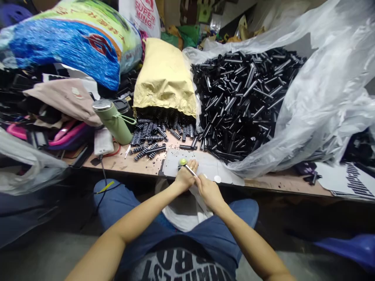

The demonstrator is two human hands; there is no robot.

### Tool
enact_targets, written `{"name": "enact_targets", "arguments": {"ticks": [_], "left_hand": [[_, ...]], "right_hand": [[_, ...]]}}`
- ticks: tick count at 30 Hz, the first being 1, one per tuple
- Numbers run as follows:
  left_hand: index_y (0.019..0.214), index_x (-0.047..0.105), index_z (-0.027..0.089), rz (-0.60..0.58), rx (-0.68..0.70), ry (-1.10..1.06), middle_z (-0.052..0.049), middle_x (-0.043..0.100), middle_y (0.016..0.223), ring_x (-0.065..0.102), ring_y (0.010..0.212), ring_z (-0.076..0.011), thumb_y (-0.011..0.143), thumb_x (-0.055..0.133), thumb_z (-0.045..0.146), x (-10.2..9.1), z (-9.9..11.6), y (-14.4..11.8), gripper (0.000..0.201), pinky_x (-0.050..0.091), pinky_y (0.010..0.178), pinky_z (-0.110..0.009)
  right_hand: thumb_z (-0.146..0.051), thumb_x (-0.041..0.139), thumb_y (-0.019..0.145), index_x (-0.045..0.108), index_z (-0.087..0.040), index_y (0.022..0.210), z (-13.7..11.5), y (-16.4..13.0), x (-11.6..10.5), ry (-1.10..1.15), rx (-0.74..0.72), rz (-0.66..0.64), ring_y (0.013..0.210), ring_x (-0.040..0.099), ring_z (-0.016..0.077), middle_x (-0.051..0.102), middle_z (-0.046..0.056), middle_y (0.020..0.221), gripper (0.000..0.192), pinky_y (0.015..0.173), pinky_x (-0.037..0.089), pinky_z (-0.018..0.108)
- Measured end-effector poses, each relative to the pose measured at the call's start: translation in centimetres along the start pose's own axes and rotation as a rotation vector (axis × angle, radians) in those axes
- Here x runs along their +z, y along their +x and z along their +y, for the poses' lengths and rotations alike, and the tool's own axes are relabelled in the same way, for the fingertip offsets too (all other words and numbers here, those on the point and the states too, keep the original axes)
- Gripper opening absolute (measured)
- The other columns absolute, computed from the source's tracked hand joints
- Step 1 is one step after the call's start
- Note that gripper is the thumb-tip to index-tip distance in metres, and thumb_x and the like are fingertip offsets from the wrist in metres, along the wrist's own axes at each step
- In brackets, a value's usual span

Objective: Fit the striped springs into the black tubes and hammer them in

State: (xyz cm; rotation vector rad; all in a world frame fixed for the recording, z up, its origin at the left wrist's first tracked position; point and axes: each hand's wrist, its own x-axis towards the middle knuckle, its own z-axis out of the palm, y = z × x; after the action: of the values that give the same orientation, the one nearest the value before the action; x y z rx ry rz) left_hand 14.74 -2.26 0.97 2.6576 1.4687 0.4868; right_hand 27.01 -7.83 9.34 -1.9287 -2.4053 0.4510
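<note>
Both of my hands are close together over a light grey plate (171, 166) at the table's front edge. A slim dark tube (191, 171) with a bright highlight slants between them. My right hand (209, 192) is closed, pinching the tube's lower end. Along its upper part my left hand (185, 178) is closed around it, though its fingertips are partly hidden. A small yellow-green round piece (183, 161) shows at the tube's far end. Just beyond lie several black-and-silver ribbed pieces (145, 134), spilling from a yellow paper bag (164, 74).
A large heap of black tubes (234, 105) lies in clear plastic sheeting (319, 86) at the right. Leftward stand a green flask (113, 123) and a white power bank (103, 141) with a cable. A blue-green sack (70, 43) is behind them. Printed paper (348, 177) lies far right.
</note>
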Motion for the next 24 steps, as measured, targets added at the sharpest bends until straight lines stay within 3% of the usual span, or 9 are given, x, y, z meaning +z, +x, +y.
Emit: {"name": "enact_targets", "arguments": {"ticks": [3, 7, 8, 12, 14, 16, 20, 22, 24], "left_hand": [[0.124, 0.054, 0.011, -0.041, -0.146, -0.051, -0.016, 0.064, 0.109, 0.059, 0.103, -0.0249, 0.088, 0.037, 0.010, -1.7, 0.7, -0.2, 0.040, 0.048, 0.087, -0.038], [0.116, 0.059, 0.019, -0.079, -0.096, -0.195, -0.010, 0.064, 0.100, 0.061, 0.092, -0.0226, 0.090, 0.048, 0.025, -4.0, 0.0, -0.2, 0.029, 0.050, 0.078, -0.033], [0.115, 0.059, 0.018, -0.058, -0.140, -0.211, -0.011, 0.064, 0.103, 0.061, 0.092, -0.0227, 0.091, 0.049, 0.030, -4.6, -1.2, 0.5, 0.029, 0.050, 0.079, -0.033], [0.115, 0.056, 0.010, 0.098, -0.598, -0.207, -0.019, 0.063, 0.111, 0.060, 0.106, -0.0269, 0.096, 0.038, 0.033, -6.8, -8.8, 7.1, 0.035, 0.046, 0.090, -0.036], [0.118, 0.052, 0.008, 0.048, -0.822, -0.276, -0.022, 0.063, 0.113, 0.060, 0.109, -0.0292, 0.095, 0.040, 0.037, -7.1, -12.2, 10.8, 0.039, 0.046, 0.090, -0.037], [0.117, 0.052, 0.005, 0.008, -0.910, -0.302, -0.025, 0.064, 0.111, 0.061, 0.108, -0.0335, 0.093, 0.044, 0.037, -6.6, -14.3, 13.5, 0.041, 0.047, 0.088, -0.041], [0.115, 0.053, 0.001, -0.006, -0.960, -0.308, -0.029, 0.064, 0.109, 0.062, 0.106, -0.0373, 0.089, 0.050, 0.025, -5.4, -14.7, 15.6, 0.035, 0.049, 0.085, -0.044], [0.119, 0.051, 0.004, 0.019, -0.947, -0.301, -0.026, 0.064, 0.110, 0.062, 0.108, -0.0342, 0.089, 0.048, 0.020, -5.3, -14.0, 15.1, 0.034, 0.048, 0.088, -0.042], [0.127, 0.045, 0.007, 0.125, -0.836, -0.291, -0.022, 0.064, 0.114, 0.060, 0.112, -0.0299, 0.090, 0.046, 0.017, -5.4, -13.0, 13.3, 0.039, 0.046, 0.094, -0.040]], "right_hand": [[-0.039, 0.025, 0.102, 0.052, -0.021, 0.093, 2.4, 0.9, -0.8, -0.001, 0.076, 0.120, 0.067, 0.065, 0.0190, 0.069, 0.004, 0.077, 0.034, 0.056, 0.030, 0.026], [-0.042, 0.033, 0.100, 0.053, -0.021, 0.086, 6.8, 2.6, -0.5, -0.111, 0.183, 0.149, 0.068, 0.064, 0.0192, 0.068, 0.005, 0.079, 0.032, 0.057, 0.028, 0.028], [-0.043, 0.034, 0.099, 0.053, -0.020, 0.086, 7.8, 3.0, -0.1, -0.136, 0.201, 0.148, 0.068, 0.064, 0.0192, 0.068, 0.005, 0.080, 0.032, 0.056, 0.028, 0.028], [-0.042, 0.039, 0.098, 0.055, -0.019, 0.085, 10.0, 4.2, 1.9, -0.206, 0.188, 0.226, 0.074, 0.062, 0.0210, 0.065, 0.008, 0.082, 0.031, 0.059, 0.032, 0.029], [-0.040, 0.043, 0.096, 0.056, -0.018, 0.084, 10.1, 4.6, 2.5, -0.221, 0.113, 0.317, 0.080, 0.060, 0.0231, 0.063, 0.009, 0.083, 0.029, 0.064, 0.037, 0.030], [-0.039, 0.045, 0.095, 0.057, -0.017, 0.085, 9.7, 5.2, 2.7, -0.206, 0.026, 0.403, 0.083, 0.057, 0.0241, 0.062, 0.010, 0.085, 0.027, 0.069, 0.039, 0.032], [-0.038, 0.044, 0.095, 0.056, -0.018, 0.089, 8.5, 6.7, 2.2, -0.098, -0.113, 0.459, 0.084, 0.054, 0.0236, 0.060, 0.009, 0.088, 0.024, 0.075, 0.042, 0.034], [-0.039, 0.044, 0.095, 0.055, -0.019, 0.090, 7.9, 7.5, 1.7, -0.031, -0.167, 0.453, 0.086, 0.053, 0.0236, 0.059, 0.008, 0.089, 0.024, 0.077, 0.042, 0.034], [-0.039, 0.046, 0.094, 0.055, -0.019, 0.090, 7.4, 8.2, 1.3, 0.049, -0.202, 0.452, 0.087, 0.053, 0.0233, 0.059, 0.008, 0.090, 0.022, 0.078, 0.043, 0.034]]}}
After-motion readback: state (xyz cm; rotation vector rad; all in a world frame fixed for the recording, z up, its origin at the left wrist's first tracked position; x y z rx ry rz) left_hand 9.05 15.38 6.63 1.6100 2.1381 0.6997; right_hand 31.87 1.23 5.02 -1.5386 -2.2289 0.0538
